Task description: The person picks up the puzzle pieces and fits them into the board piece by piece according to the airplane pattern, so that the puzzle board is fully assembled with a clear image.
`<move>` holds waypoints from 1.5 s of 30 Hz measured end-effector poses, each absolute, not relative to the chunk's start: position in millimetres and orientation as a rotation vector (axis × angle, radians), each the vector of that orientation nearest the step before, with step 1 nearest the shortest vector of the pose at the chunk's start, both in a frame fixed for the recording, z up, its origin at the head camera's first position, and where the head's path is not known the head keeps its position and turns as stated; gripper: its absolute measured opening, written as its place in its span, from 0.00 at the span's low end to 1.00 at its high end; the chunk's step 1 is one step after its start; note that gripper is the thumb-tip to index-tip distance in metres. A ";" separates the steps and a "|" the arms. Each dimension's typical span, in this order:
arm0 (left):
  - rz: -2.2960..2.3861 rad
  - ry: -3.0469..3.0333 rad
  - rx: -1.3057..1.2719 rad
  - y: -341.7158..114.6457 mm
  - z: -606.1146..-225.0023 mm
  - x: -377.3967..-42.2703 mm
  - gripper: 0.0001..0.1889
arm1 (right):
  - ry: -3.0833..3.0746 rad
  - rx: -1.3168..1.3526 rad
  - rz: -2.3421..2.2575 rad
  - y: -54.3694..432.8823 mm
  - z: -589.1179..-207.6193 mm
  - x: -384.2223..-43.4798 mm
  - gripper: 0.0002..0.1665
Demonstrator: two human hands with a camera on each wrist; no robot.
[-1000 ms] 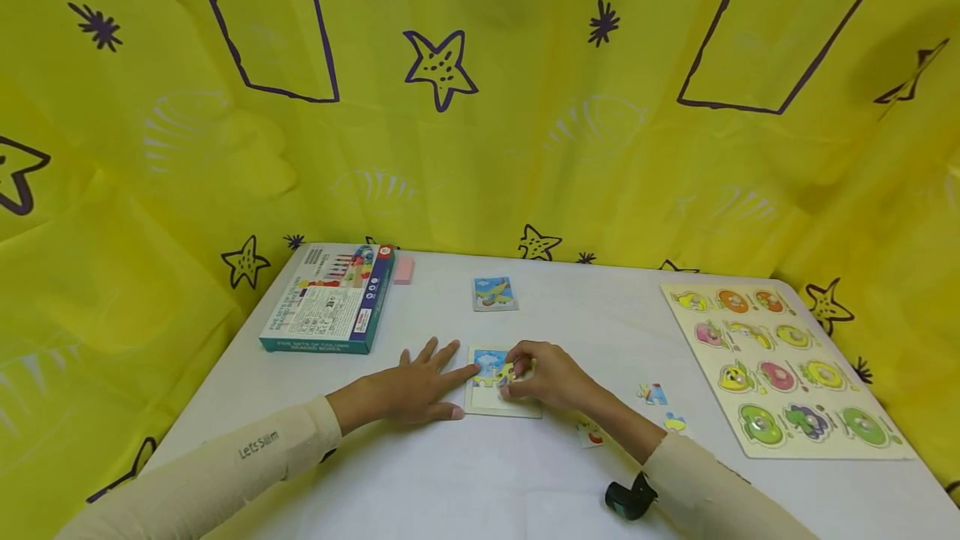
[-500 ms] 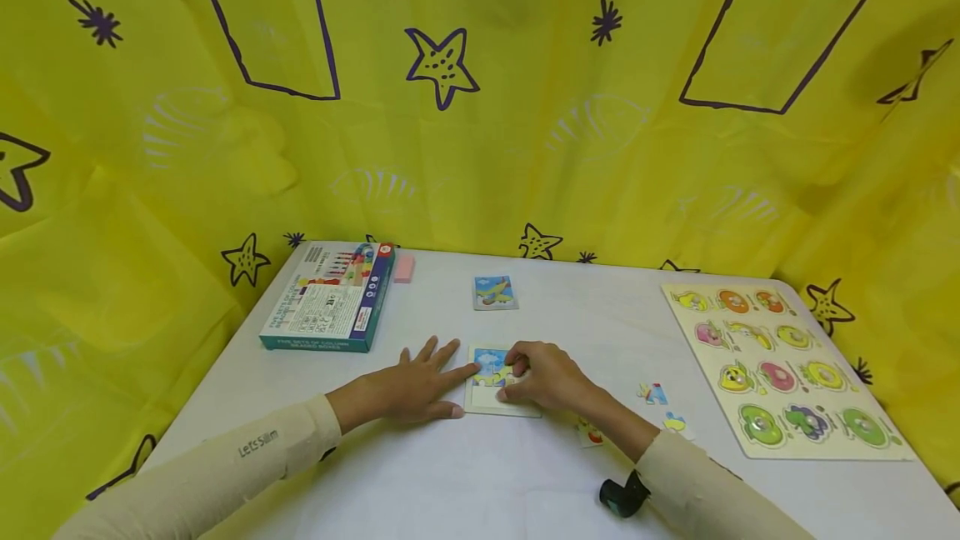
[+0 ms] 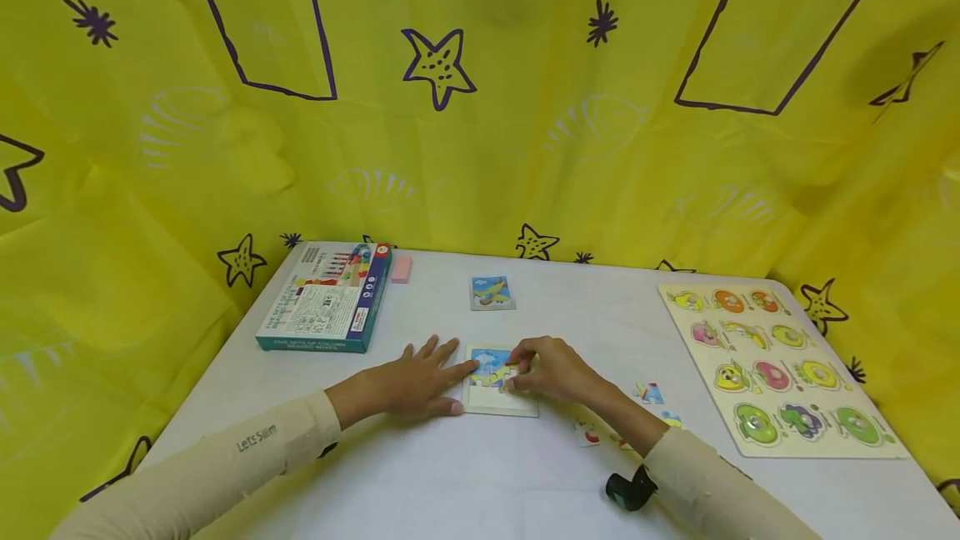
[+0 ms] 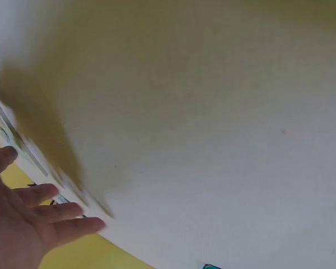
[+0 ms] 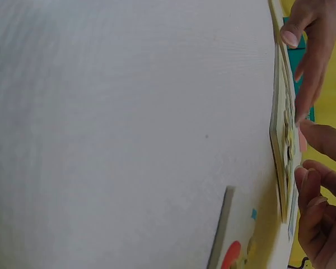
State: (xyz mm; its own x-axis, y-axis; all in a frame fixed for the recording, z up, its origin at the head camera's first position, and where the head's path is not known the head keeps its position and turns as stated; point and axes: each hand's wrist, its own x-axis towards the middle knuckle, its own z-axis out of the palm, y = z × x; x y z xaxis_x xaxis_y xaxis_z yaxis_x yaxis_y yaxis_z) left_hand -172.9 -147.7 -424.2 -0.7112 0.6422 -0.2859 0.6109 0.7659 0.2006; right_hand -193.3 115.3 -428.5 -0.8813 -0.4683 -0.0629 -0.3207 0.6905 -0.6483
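Along the left edge of the puzzle frame point(image 3: 480, 404), we see the left hand point(image 3: 420, 380) with its fingers spread, the index fingertip touching the frame. Over the frame's right side, the right hand point(image 3: 553, 367) bends its thumb and fingers onto the fitted pieces point(image 3: 486, 359); we cannot tell whether it pinches one. These pieces, blue and yellow, fill the frame's far part, while its near strip shows plain cream. Right of the frame we note loose pieces point(image 3: 648, 392), some partly behind the forearm, and, farther right, the fruit board point(image 3: 825, 449). Beyond the frame we find an airplane picture point(image 3: 492, 293); beyond and to its left, a pink block point(image 3: 401, 268) and a printed box point(image 3: 322, 307).
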 end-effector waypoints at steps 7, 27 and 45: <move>0.157 2.607 1.112 -137.0 -428.6 -175.1 0.34 | 2.662 -0.654 -0.950 114.3 -432.6 -194.2 0.15; 0.091 2.598 1.112 -134.3 -434.1 -175.4 0.35 | 2.634 -0.714 -0.927 112.8 -433.0 -196.4 0.12; 0.085 2.598 1.090 -131.7 -433.5 -174.5 0.36 | 2.638 -0.710 -0.933 113.6 -433.6 -196.2 0.12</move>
State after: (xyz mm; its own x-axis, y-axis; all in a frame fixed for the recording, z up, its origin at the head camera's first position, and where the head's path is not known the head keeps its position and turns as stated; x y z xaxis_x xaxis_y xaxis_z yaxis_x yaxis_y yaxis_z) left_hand -174.5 -131.7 -433.5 -0.6568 0.7041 -0.2698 0.6851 0.7067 0.1767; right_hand -196.2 113.6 -433.6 -0.8485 -0.5239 -0.0740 -0.3609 0.6753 -0.6432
